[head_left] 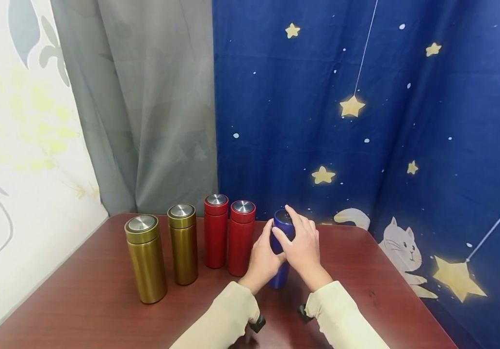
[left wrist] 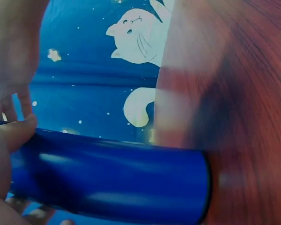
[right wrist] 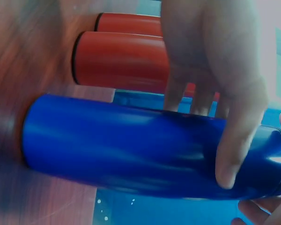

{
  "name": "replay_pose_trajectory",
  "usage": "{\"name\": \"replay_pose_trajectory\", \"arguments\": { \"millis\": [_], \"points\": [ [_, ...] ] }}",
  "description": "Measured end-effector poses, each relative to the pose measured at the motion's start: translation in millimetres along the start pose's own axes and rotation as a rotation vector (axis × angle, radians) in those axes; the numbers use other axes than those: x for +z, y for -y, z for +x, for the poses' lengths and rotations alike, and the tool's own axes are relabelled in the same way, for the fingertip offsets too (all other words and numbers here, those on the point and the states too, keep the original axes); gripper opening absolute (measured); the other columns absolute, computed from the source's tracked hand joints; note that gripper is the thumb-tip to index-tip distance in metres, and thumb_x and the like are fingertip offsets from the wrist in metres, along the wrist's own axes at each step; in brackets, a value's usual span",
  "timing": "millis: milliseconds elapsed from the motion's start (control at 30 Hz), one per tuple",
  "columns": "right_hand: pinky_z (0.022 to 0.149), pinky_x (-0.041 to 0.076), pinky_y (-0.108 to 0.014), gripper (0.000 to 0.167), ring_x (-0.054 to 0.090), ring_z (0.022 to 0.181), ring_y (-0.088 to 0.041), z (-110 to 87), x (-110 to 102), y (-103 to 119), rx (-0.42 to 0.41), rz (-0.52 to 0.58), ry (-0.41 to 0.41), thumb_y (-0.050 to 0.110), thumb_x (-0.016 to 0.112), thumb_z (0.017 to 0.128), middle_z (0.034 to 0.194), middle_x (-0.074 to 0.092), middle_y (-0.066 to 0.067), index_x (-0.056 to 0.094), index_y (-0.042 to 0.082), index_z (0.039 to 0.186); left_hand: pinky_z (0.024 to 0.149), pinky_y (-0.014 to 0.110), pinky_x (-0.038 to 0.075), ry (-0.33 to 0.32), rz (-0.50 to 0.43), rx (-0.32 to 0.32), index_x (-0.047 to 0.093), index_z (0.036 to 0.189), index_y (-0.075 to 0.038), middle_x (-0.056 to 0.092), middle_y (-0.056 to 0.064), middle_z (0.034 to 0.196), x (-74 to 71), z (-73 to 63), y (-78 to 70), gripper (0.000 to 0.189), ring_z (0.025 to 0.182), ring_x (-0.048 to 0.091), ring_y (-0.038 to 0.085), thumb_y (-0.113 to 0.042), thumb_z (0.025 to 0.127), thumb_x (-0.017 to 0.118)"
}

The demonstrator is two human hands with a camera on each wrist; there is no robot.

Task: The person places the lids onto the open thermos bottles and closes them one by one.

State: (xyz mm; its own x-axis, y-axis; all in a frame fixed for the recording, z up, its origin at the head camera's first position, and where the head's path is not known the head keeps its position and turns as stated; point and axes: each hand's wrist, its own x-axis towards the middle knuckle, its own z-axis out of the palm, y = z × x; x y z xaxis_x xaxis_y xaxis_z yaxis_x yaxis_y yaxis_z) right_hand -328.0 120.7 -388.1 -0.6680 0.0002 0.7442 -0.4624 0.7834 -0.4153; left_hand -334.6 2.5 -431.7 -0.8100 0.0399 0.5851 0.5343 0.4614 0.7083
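Observation:
A blue thermos bottle [head_left: 279, 278] stands upright at the table's right, with a dark, shiny top. My left hand [head_left: 264, 261] grips its upper body; in the right wrist view that hand's thumb [right wrist: 229, 164] lies across the front and its fingers go behind. Around the top of the same bottle is my right hand [head_left: 305, 245], its thumb on the near side and a finger raised over the lid. The right wrist view catches only the right hand's fingertips [right wrist: 257, 211] by the lid end. Much of the bottle's middle is hidden by both hands.
Left of the hands stand two red thermos bottles [head_left: 216, 237] with silver lids, the nearer one close to my left hand. Two gold thermos bottles [head_left: 147, 266] are farther left. The reddish-brown table [head_left: 88, 295] backs onto grey and star-patterned blue curtains [head_left: 284, 121].

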Motion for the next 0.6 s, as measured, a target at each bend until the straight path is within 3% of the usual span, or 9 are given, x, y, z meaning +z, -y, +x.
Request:
{"name": "replay_pose_trajectory", "arguments": {
  "millis": [133,267,600],
  "points": [
    [0.098,0.039,-0.057,0.072,0.046,0.124,-0.032,-2.8,-5.6,-2.2,0.01,0.046,0.071,0.042,0.068,0.088,0.143,0.049,-0.01,0.038,0.023,0.15,0.101,0.054,0.041,0.072,0.009,-0.014,0.025,0.155,-0.017,0.046,0.009,0.145,-8.6,-1.0,-1.5,0.098,0.129,0.049,0.03,-0.027,0.076,0.083],
    [0.1,0.038,-0.06,0.077,0.044,0.129,-0.032,-7.3,-7.5,-4.8,0.028,0.068,0.111,0.044,0.068,0.089,0.149,0.043,-0.008,0.029,0.027,0.154,0.102,0.056,0.04,0.104,-0.005,-0.022,0.019,0.156,-0.017,0.041,0.009,0.149,-13.3,-3.6,-0.6,0.101,0.132,0.045,0.03,-0.03,0.078,0.082],
    [0.102,0.037,-0.06,0.081,0.044,0.131,-0.034,-22.5,-9.8,-10.4,-0.02,0.05,0.117,0.041,0.07,0.088,0.152,0.039,-0.007,0.028,0.022,0.155,0.1,0.056,0.042,0.136,0.012,-0.02,0.018,0.156,-0.018,0.044,0.009,0.145,-19.4,-14.5,3.9,0.1,0.128,0.048,0.029,-0.034,0.079,0.081]
  ]
}}
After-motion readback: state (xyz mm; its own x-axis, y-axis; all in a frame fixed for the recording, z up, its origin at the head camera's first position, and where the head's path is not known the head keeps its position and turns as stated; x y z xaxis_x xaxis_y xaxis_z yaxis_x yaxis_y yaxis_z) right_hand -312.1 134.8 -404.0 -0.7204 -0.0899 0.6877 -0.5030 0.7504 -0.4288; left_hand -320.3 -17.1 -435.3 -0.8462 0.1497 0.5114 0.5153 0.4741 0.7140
